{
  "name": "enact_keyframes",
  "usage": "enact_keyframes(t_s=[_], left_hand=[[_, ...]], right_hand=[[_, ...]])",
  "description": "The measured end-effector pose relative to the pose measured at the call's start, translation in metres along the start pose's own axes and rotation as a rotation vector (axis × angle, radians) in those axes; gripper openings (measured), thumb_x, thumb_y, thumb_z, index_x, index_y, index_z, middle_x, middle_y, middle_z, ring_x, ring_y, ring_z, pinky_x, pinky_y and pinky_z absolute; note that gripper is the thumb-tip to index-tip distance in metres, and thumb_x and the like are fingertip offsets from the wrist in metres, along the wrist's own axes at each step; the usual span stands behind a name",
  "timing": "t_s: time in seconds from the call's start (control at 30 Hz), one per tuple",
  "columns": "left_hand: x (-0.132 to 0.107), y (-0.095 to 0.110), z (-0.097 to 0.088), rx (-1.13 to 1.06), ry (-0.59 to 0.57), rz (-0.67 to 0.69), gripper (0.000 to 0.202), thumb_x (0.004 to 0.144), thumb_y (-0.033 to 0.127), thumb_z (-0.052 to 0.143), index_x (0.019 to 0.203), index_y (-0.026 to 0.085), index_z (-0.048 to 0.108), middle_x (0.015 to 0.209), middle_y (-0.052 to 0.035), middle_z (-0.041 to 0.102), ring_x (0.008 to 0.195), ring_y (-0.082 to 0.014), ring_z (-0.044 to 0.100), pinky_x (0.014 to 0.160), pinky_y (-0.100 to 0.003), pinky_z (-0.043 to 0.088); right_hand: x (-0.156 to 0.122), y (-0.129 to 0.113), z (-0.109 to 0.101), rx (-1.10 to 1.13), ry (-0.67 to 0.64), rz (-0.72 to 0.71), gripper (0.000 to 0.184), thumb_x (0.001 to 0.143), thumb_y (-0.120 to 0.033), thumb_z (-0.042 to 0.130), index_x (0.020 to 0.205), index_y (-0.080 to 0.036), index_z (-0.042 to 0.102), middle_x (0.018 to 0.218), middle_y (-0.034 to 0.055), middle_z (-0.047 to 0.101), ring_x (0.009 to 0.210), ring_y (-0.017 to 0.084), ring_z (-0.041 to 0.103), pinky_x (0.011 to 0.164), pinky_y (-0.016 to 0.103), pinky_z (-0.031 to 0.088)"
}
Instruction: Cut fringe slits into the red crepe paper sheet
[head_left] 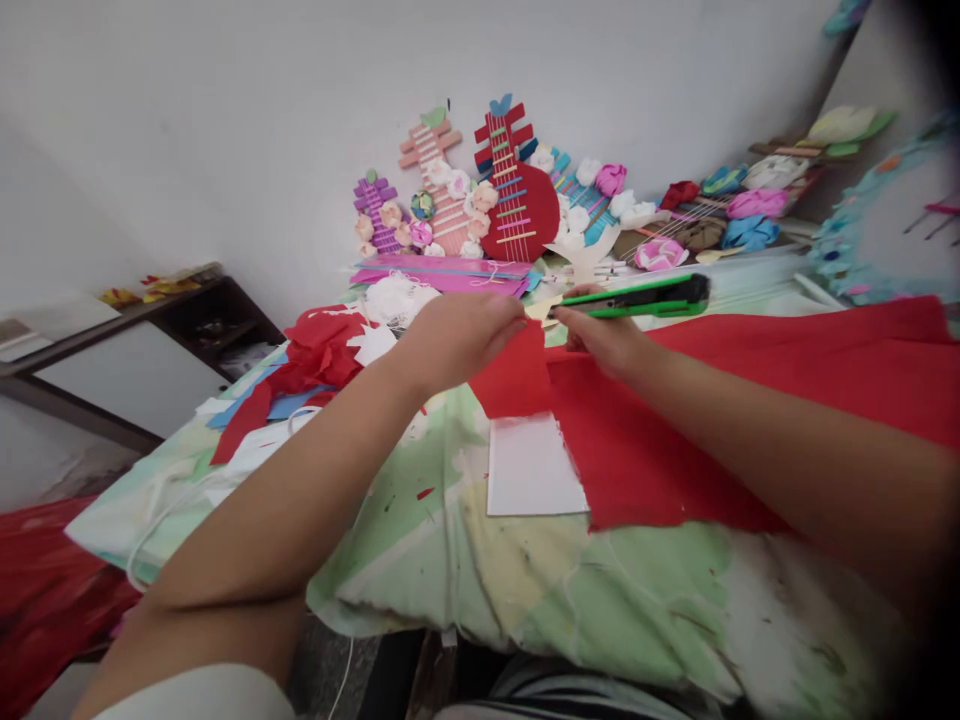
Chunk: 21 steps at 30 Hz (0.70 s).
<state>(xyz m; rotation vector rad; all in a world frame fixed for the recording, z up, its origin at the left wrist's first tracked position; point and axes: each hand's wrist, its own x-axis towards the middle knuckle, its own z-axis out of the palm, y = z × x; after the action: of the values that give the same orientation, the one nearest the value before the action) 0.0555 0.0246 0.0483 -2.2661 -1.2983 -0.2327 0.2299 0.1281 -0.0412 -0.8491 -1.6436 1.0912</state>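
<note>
The red paper sheet [750,400] lies spread over the right part of the table, and a smaller red paper piece [514,380] lies just beside it, partly over a white board [534,468]. The right hand [604,340] has its fingers closed on one end of the green utility knife [637,297], whose other end points to the right (if any blade is out, I cannot tell). The left hand [472,335] bends over the smaller piece at its upper edge; its fingertips are hidden, so I cannot tell if they pinch or only press. The paper looks thin, light and soft, so it probably creases and tears easily; it is better to hold it flat, near the edge. The knife seems light but rigid, and its body gives the safer hold.
</note>
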Motion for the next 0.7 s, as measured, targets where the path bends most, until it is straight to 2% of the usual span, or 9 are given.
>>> enact_keyframes(t_s=[0.03,0.1,0.17,0.23,0.33,0.47,0.6,0.63,0.7], left_hand=[[-0.006,0.007,-0.002,-0.023,-0.028,0.041,0.029,0.088,0.031,0.032,0.088,0.016,0.057,0.075,-0.0032,0.061,0.069,-0.0173,0.058,0.055,-0.025,0.035],[-0.021,0.023,-0.006,-0.076,-0.098,0.138,0.028,0.089,0.029,0.032,0.084,0.017,0.057,0.072,-0.0018,0.06,0.066,-0.0157,0.057,0.056,-0.024,0.036],[-0.038,0.039,-0.009,-0.122,-0.171,0.236,0.024,0.088,0.026,0.036,0.082,0.019,0.058,0.069,-0.0001,0.059,0.063,-0.0139,0.055,0.055,-0.023,0.035],[-0.055,0.053,-0.009,-0.125,-0.202,0.33,0.021,0.088,0.023,0.038,0.079,0.019,0.057,0.065,0.0007,0.057,0.058,-0.0133,0.052,0.051,-0.024,0.034],[-0.073,0.069,-0.002,-0.154,-0.185,0.413,0.016,0.085,0.017,0.041,0.079,0.018,0.056,0.067,-0.0002,0.056,0.058,-0.0143,0.051,0.051,-0.025,0.036],[-0.081,0.08,0.015,-0.22,-0.099,0.461,0.015,0.085,0.015,0.042,0.081,0.015,0.057,0.079,-0.005,0.059,0.076,-0.0175,0.054,0.066,-0.028,0.042],[-0.084,0.084,0.027,-0.321,-0.041,0.402,0.014,0.083,0.015,0.044,0.085,0.014,0.058,0.086,-0.0082,0.06,0.082,-0.0192,0.054,0.073,-0.032,0.044],[-0.085,0.085,0.028,-0.357,-0.031,0.372,0.015,0.082,0.016,0.044,0.087,0.015,0.058,0.088,-0.0083,0.06,0.082,-0.0192,0.054,0.074,-0.032,0.044],[-0.087,0.085,0.029,-0.421,-0.036,0.287,0.015,0.083,0.018,0.045,0.091,0.015,0.057,0.089,-0.0076,0.061,0.082,-0.0189,0.055,0.074,-0.032,0.045]], right_hand=[[0.002,-0.006,-0.007,-0.092,0.013,-0.083,0.023,0.074,-0.041,0.05,0.091,-0.025,0.048,0.062,-0.0029,0.046,0.052,0.011,0.044,0.051,0.026,0.039],[0.004,-0.018,-0.022,-0.432,-0.041,-0.296,0.03,0.078,-0.039,0.044,0.104,-0.025,0.048,0.073,0.0011,0.053,0.06,0.014,0.049,0.056,0.029,0.041],[0.004,-0.025,-0.037,-0.808,-0.204,-0.446,0.035,0.078,-0.035,0.043,0.111,-0.024,0.049,0.079,0.0042,0.057,0.067,0.017,0.052,0.062,0.032,0.041],[0.001,-0.026,-0.048,-1.045,-0.37,-0.482,0.036,0.074,-0.027,0.047,0.11,-0.024,0.054,0.077,0.0058,0.059,0.07,0.02,0.054,0.064,0.034,0.039],[-0.007,-0.019,-0.055,-1.282,-0.444,-0.401,0.04,0.073,-0.02,0.045,0.111,-0.026,0.056,0.074,0.0082,0.061,0.07,0.022,0.055,0.06,0.032,0.036],[-0.018,-0.011,-0.058,-1.585,-0.38,-0.149,0.044,0.081,-0.021,0.035,0.123,-0.027,0.046,0.084,0.0117,0.062,0.075,0.022,0.056,0.06,0.03,0.036],[-0.029,-0.01,-0.068,-1.505,-0.368,-0.022,0.057,0.08,-0.017,0.035,0.135,-0.027,0.027,0.093,0.0125,0.062,0.081,0.024,0.057,0.063,0.031,0.038],[-0.032,-0.01,-0.072,-1.487,-0.369,-0.01,0.058,0.079,-0.017,0.037,0.135,-0.026,0.027,0.095,0.0126,0.062,0.082,0.024,0.057,0.063,0.032,0.039],[-0.04,-0.01,-0.083,-1.477,-0.359,0.003,0.05,0.078,-0.019,0.039,0.128,-0.024,0.04,0.098,0.0129,0.062,0.084,0.025,0.056,0.065,0.033,0.039]])
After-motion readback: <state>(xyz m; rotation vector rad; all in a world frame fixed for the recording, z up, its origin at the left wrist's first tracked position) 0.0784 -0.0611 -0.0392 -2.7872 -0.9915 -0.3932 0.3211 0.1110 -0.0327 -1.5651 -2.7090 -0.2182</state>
